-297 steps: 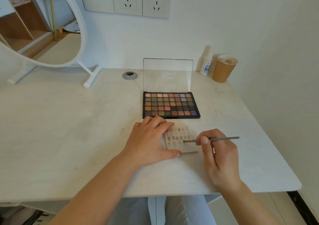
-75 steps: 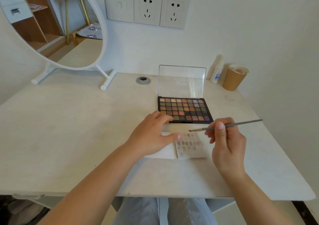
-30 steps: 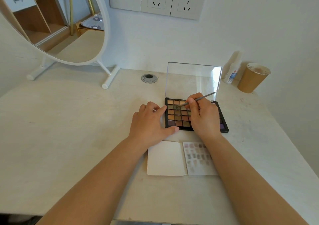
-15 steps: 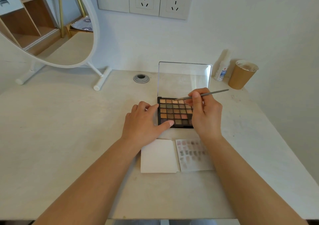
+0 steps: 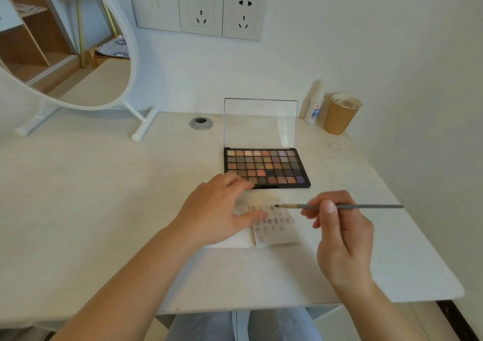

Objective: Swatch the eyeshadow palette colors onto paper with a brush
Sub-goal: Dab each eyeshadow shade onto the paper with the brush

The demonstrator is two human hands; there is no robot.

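The right hand (image 5: 339,233) pinches a thin grey brush (image 5: 339,206) between the thumb and the fingers, a bit like holding a pencil, with the long handle sticking out to the right and the small dark tip pointing left. The tip sits over the top row of little color marks on the swatch paper (image 5: 274,228), and it looks like it is touching or just about to touch; I cannot tell which. Holding the brush low and flat like this probably helps to make a short, neat stroke. The left hand (image 5: 219,210) lies flat with its fingers spread and mostly straight, pressing on the left side of the paper, most likely so the paper does not slide when the brush rubs on it. It holds nothing. The paper lies on the white desk (image 5: 104,197) just in front of the eyeshadow palette (image 5: 265,166), which is open, with its clear lid (image 5: 260,123) standing up at the back. Keeping the palette so near means the brush only has a short trip to get more color. The fingertips of the left hand reach the front left corner of the palette. There are already a few rows of swatches on the paper, so the job looks partly done, with more colors to go. Farther back stand a brown paper cup (image 5: 339,114), a small white bottle (image 5: 315,105) and a round mirror (image 5: 65,42)
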